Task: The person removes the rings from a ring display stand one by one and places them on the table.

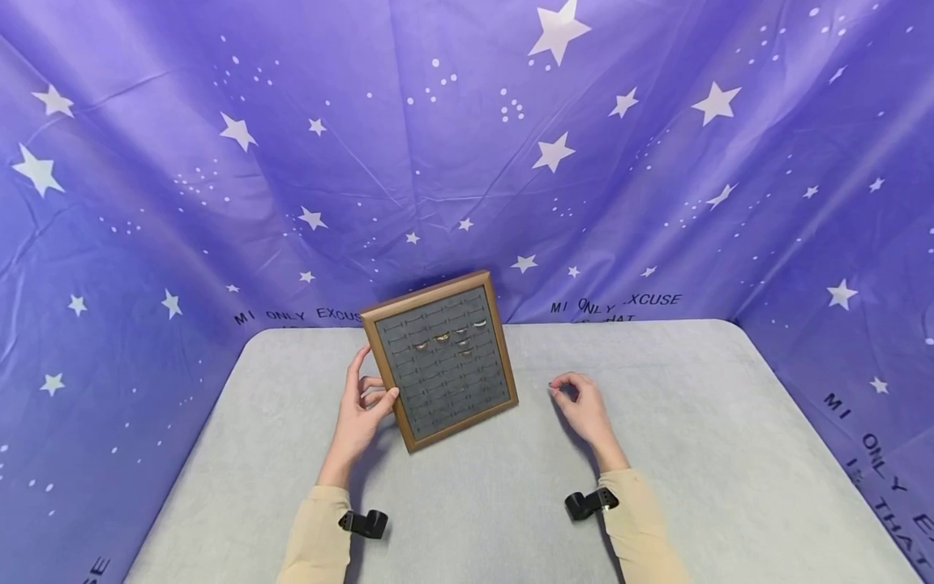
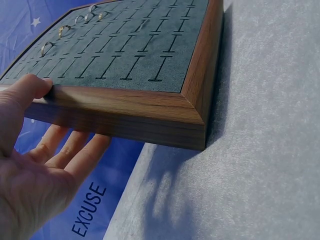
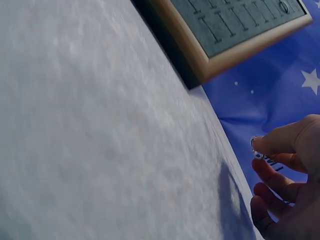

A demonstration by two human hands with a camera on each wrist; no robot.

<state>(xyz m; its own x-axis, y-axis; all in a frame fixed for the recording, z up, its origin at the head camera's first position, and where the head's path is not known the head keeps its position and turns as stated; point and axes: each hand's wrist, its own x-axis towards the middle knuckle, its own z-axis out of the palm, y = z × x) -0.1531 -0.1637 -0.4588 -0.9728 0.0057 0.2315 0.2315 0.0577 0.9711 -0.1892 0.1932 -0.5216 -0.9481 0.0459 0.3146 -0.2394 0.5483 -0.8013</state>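
A wood-framed ring display tray [image 1: 447,422] with a dark grey slotted pad stands tilted up on the table. My left hand [image 1: 359,418] grips its left side, thumb on the front of the frame and fingers behind, as the left wrist view shows. Several gold and silver rings [image 1: 442,337] sit in slots in the pad's upper half. To the right of the tray, my right hand [image 1: 582,408] is held apart from it. Between thumb and fingertip it pinches a small silver ring [image 3: 257,148], seen best in the right wrist view.
A light grey cloth-covered table [image 1: 481,511] lies beneath both hands. Purple-blue curtains [image 1: 409,122] with white stars and lettering hang behind it and at both sides. Each wrist wears a black camera [image 1: 368,524] on a strap.
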